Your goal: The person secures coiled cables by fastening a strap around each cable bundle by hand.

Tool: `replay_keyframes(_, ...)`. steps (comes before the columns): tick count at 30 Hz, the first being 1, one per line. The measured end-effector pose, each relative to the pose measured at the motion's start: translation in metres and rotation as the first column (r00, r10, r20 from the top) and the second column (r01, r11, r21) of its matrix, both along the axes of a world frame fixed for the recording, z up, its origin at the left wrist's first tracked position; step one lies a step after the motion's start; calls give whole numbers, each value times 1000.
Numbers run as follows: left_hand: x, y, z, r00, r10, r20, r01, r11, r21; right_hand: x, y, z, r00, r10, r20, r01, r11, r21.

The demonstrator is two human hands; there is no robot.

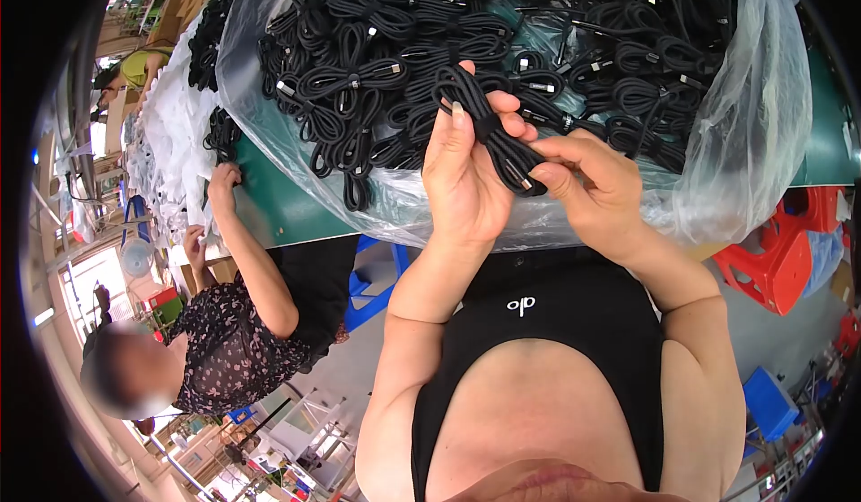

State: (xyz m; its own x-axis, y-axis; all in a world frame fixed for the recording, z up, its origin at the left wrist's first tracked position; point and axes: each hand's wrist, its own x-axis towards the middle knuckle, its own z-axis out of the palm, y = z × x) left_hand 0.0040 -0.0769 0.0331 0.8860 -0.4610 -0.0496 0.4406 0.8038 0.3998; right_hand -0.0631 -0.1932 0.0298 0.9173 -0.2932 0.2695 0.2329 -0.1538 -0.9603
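Note:
A coiled black cable bundle [485,127] with a band round its middle is held between my two hands above the pile. My left hand [471,174] is wrapped round its upper part, palm up, with the thumb on top. The fingertips and thumb of my right hand [592,183] pinch its lower end, where a metal connector shows. Beyond my hands, many similar black cable bundles [354,76] lie heaped in a clear plastic bag [749,157], its edge spread out around them.
Under the bag is a green table [287,201]. At left, a co-worker [238,340] reaches toward white bags [175,134] and more black cables. A red stool [780,264] stands at right, and a blue stool [372,278] between me and the co-worker.

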Motion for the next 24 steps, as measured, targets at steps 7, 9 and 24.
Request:
replay_keyframes(7, 2, -1, -3, 1000, -4, 5, 4, 1000, 3, 2, -8, -1, 997, 74, -3, -74, 997, -8)
replay_keyframes(9, 4, 3, -6, 1000, 12, 25, -13, 1000, 22, 1, -8, 1, 985, 119, -128, -89, 972, 217)
replay_keyframes(24, 82, 49, 11, 650, 0, 760, -729, 283, 624, 5, -86, 10, 949, -291, 125, 203, 256, -945)
